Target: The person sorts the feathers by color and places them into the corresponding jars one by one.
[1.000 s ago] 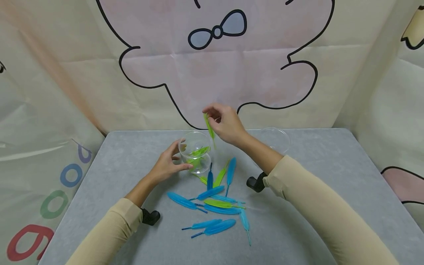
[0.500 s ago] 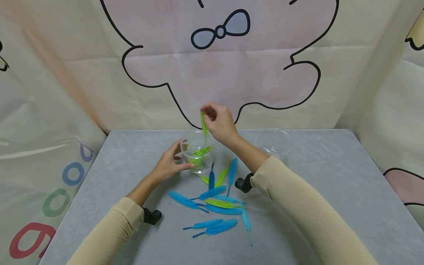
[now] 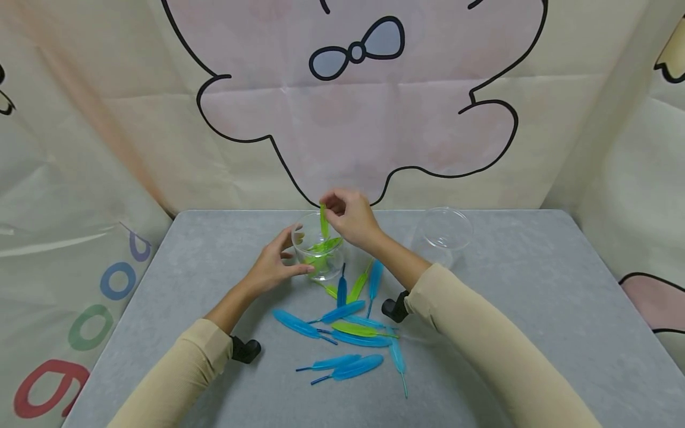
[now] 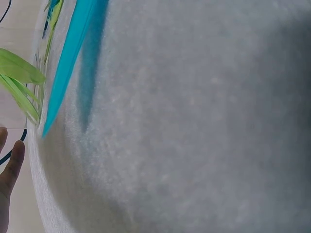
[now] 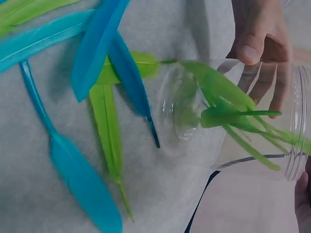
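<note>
A clear plastic jar (image 3: 334,261) stands near the back edge of the table, with several green feathers (image 5: 214,87) inside. My left hand (image 3: 270,267) holds the jar from its left side, thumb in front and fingers behind. Over the mouth, my right hand (image 3: 350,220) pinches another green feather (image 3: 324,221), which hangs down past the rim into the jar. In the right wrist view only a sliver of that hand shows at the right edge. Blue feathers (image 3: 355,367) and a few green feathers (image 3: 358,328) lie scattered on the table in front of the jar.
A second clear container (image 3: 444,230) stands at the back right, beyond my right forearm. The grey table (image 3: 514,267) meets a printed cloth backdrop (image 3: 342,131) at its rear edge. Some feathers overlap each other, close to the jar's base.
My right hand has moved left and then down, bringing the pinched green feather from beside the jar into its mouth. My left hand keeps its hold on the jar.
</note>
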The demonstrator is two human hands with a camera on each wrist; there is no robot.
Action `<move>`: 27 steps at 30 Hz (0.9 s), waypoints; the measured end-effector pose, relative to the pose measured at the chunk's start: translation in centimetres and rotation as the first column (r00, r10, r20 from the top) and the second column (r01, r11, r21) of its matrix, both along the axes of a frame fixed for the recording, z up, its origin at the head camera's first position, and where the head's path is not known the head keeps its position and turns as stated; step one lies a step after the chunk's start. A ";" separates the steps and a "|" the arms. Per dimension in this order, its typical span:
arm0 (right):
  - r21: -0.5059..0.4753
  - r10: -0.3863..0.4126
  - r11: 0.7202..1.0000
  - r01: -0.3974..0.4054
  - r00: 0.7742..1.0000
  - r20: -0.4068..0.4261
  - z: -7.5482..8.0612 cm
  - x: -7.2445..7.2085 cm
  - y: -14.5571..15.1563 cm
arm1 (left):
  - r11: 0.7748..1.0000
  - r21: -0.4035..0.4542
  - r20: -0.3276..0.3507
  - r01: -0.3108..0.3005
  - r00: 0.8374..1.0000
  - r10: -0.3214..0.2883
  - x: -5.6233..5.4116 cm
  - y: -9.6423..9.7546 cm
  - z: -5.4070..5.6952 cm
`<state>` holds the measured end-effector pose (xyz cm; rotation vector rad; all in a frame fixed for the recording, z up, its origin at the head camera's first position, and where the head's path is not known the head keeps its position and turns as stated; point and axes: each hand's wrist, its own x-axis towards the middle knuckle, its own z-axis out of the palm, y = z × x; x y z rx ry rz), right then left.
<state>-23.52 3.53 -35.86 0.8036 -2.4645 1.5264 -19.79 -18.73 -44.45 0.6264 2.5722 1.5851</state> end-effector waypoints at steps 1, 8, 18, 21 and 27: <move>-0.001 0.017 1.000 -0.017 1.000 0.007 -0.1 0.0 0.1 | 1.000 0.001 -0.004 0.002 1.000 -0.002 0.0 0.0 0.0; 0.023 0.054 0.998 -0.055 0.998 0.013 -0.1 0.2 1.4 | 1.000 -0.007 0.012 -0.007 1.000 0.007 0.5 0.4 0.8; 0.052 0.039 0.998 -0.041 0.999 0.030 -0.6 1.1 5.2 | 1.000 -0.014 -0.007 -0.014 1.000 0.014 0.1 0.1 -0.1; 0.088 0.077 0.993 -0.080 0.996 0.039 -1.3 1.9 6.4 | 1.000 -0.017 -0.013 -0.015 1.000 0.015 0.1 0.1 -0.1; 0.161 0.178 0.968 -0.191 0.980 0.094 -2.8 4.5 8.1 | 1.000 -0.023 -0.011 -0.014 1.000 0.014 0.0 0.1 -0.1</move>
